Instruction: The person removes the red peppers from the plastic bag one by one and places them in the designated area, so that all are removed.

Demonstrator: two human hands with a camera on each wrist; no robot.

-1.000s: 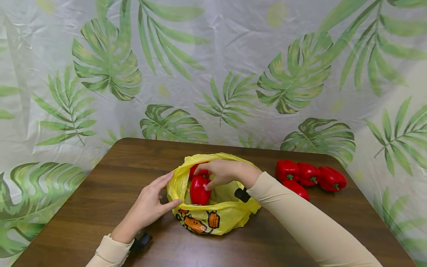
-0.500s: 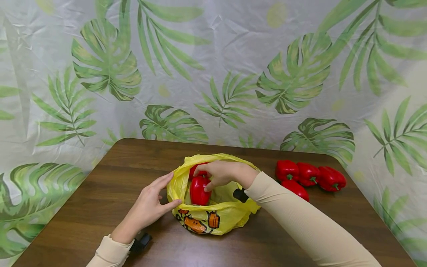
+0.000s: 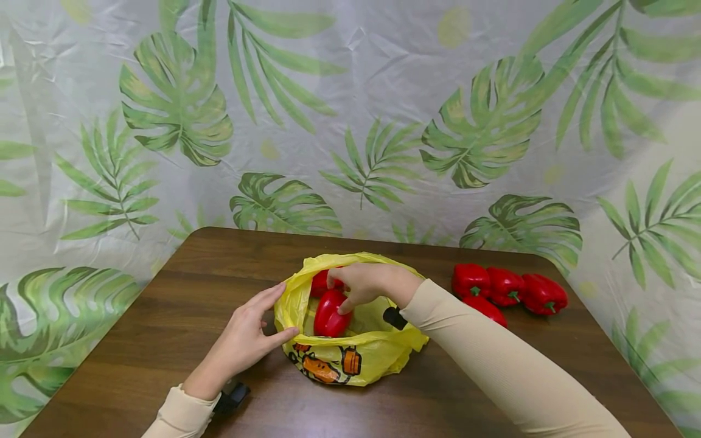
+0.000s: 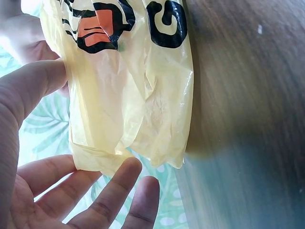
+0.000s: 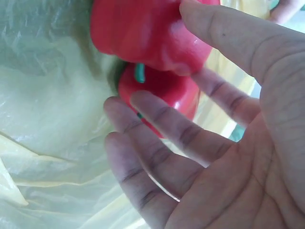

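A yellow plastic bag (image 3: 378, 364) with orange and black print stands with its mouth open on the table. Inside, my right hand (image 3: 378, 283) pinches a red bell pepper (image 3: 328, 319) between thumb and index finger; the right wrist view shows the other fingers extended beside it. Another red bell pepper (image 3: 320, 283) lies behind it in the bag, and its green stem shows in the right wrist view. My left hand (image 3: 243, 337) touches the bag's left rim, thumb and fingers spread apart. In the left wrist view the fingertips (image 4: 131, 167) lie against the yellow plastic.
To the right of the bag are several more red bell peppers (image 3: 505, 286), one partly hidden behind the right sleeve (image 3: 493, 359). The dark wooden table (image 3: 181, 304) reaches back to a leaf-patterned curtain (image 3: 383, 91).
The pinched pepper has tilted, its top shifting slightly right, and my right fingers have moved a little right with it. The left hand and the bag stay in place.
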